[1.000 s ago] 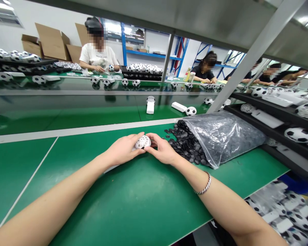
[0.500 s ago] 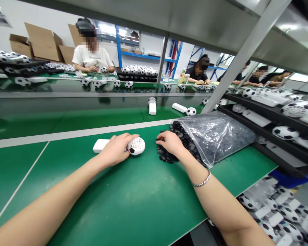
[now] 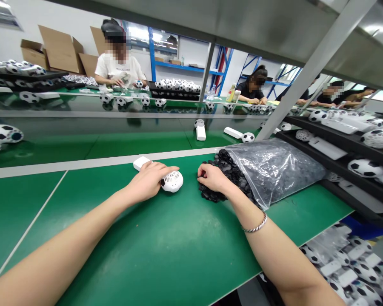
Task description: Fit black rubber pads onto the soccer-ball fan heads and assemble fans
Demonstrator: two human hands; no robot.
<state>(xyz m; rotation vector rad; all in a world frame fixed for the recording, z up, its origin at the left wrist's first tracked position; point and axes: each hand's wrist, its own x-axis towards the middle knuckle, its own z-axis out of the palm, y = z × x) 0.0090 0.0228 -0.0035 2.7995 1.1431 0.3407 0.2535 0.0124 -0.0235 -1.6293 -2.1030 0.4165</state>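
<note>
My left hand (image 3: 147, 182) is closed round a white handheld fan with a soccer-ball head (image 3: 172, 182) on the green bench. The fan's white handle (image 3: 142, 163) sticks out beyond my fingers, toward the far edge, and its grille faces up. My palm hides the middle of the fan. My right hand (image 3: 212, 177) is at the near left edge of a heap of small flat black pieces (image 3: 228, 163), thumb and fingers drawn together. Whatever sits between those fingertips is too small to make out. The heap spills from the mouth of a clear plastic bag (image 3: 274, 165).
Beyond the bench runs a green conveyor (image 3: 147, 136) carrying several ball-headed fans. Black trays (image 3: 325, 146) of fans are stacked at right, below a slanted metal post (image 3: 293, 93). More fans (image 3: 354, 263) lie lower right. Co-workers sit across the line.
The fan in my left hand has turned, its handle swinging toward the far edge. My right fingers have closed together at the black pieces. A soccer-patterned part has come further into view at left.
</note>
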